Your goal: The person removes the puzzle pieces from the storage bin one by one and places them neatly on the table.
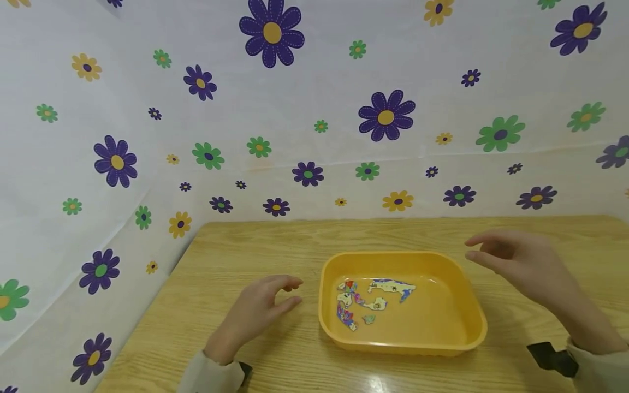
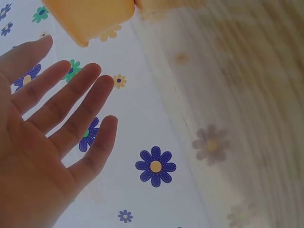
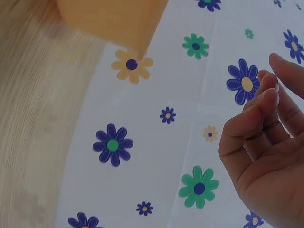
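Note:
A yellow plastic tray [image 1: 432, 325] sits on the table between my hands. Several flat, irregular printed pieces lie inside, mostly toward its left: a long cream piece with a blue end [image 1: 390, 286], a blue and purple piece [image 1: 346, 317], a cream piece with a pink tip [image 1: 377, 304] and a small green piece [image 1: 369, 319]. My left hand [image 1: 257, 308] is left of the tray, fingers spread and holding nothing in the left wrist view. Off the tray's right side, my right hand [image 1: 528, 265] is raised with loosely bent fingers and nothing in them.
The wooden table [image 1: 255, 245] extends around the tray on every side. Behind it and along the left hangs a white cloth [image 1: 304, 93] printed with purple, green and yellow flowers. A dark strap [image 1: 552, 359] shows at the right wrist, by the light sleeve.

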`<act>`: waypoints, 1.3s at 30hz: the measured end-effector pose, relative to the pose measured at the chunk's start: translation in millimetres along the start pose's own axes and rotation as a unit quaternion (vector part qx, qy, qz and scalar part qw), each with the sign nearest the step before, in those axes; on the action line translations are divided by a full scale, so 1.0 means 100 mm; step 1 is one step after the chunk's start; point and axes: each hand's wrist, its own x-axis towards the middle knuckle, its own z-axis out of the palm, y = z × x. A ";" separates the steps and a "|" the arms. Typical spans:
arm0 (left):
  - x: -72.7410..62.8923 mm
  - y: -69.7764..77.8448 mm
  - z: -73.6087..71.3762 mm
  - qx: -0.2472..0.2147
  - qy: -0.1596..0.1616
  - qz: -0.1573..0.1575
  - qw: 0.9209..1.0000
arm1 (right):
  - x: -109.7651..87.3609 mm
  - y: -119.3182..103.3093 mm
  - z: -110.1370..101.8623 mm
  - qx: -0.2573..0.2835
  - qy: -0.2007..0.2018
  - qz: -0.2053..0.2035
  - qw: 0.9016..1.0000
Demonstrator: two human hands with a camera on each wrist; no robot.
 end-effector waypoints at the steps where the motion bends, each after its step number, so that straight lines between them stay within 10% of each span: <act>1: 0.00 0.01 0.00 -0.002 -0.001 -0.001 1.000 | 0.01 -0.02 0.02 0.003 -0.002 -0.001 1.000; 17: 0.06 0.06 0.05 -0.017 -0.015 0.011 1.000 | 0.10 -0.23 0.31 0.073 -0.025 -0.043 0.996; 39: 0.17 0.11 0.12 -0.038 -0.022 0.042 0.998 | 0.16 -0.22 0.66 0.062 -0.127 0.032 0.989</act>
